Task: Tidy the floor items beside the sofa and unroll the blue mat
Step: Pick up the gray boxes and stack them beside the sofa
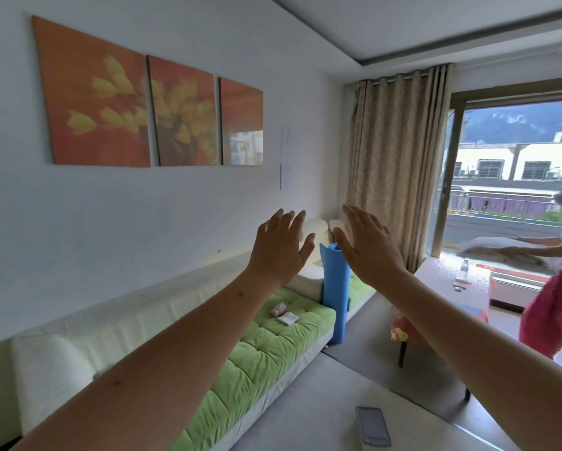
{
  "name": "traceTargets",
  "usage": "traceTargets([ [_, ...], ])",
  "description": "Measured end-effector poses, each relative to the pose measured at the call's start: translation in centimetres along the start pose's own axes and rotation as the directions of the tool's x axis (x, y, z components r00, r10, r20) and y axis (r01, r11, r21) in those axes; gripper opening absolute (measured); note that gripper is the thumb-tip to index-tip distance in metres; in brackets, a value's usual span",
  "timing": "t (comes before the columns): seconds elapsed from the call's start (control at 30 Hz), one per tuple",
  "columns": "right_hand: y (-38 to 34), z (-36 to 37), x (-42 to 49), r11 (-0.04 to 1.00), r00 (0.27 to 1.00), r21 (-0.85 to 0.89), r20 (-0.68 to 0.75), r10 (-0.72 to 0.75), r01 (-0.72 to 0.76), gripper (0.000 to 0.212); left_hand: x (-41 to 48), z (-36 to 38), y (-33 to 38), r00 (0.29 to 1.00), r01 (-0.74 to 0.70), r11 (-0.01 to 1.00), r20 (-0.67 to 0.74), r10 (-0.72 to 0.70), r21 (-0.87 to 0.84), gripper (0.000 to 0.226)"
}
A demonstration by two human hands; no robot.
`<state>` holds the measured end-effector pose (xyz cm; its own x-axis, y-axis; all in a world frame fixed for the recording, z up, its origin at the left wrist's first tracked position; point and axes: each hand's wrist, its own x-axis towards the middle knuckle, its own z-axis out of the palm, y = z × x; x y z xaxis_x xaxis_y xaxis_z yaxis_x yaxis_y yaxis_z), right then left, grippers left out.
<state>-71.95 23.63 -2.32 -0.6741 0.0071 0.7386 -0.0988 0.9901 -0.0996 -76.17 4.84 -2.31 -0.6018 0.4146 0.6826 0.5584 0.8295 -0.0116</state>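
The left hand (281, 247) and right hand (369, 247) are raised in mid-air, fingers (297, 219) straight and spread, holding nothing. The rolled blue mat (335, 288) stands upright on the floor against the sofa (273, 346), well beyond them. The reach looks best made by stepping closer, gripping the roll near its middle with both hands, laying it on open floor, then unrolling. No writing is legible; the bottle (465, 265) label is too small.

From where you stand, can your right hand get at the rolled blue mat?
Probably not yet. The right hand is open and empty, but the blue mat stands upright against the sofa, seemingly beyond arm's reach. The floor toward it looks free, so stepping closer should do.
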Motion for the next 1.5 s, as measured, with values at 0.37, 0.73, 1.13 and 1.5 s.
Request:
traceTargets([
  [0.37,-1.2,14.0,10.2,0.999,0.999,-0.026,-0.004,0.044,-0.044,0.062,8.4,11.2,-12.2,0.994,-0.105,0.993,0.005,0.106,-0.058,0.06],
  [0.73,-4.2,27.1,20.7,0.984,0.989,-0.109,-0.046,0.139,-0.143,0.064,18.5,21.2,-26.7,0.976,-0.208,0.958,0.024,0.217,-0.197,0.062],
  [1.13,5.0,40.0,26.5,0.958,0.975,-0.194,0.023,0.219,-0.21,0.066,28.9,35.4,-29.1,0.969,-0.221,0.9,0.023,0.248,-0.375,0.062],
  [1.5,21.1,51.3,34.5,0.955,0.972,-0.233,0.098,0.212,-0.185,0.068,45.1,53.2,-24.7,0.913,-0.342,0.874,0.096,0.396,-0.345,0.064],
])
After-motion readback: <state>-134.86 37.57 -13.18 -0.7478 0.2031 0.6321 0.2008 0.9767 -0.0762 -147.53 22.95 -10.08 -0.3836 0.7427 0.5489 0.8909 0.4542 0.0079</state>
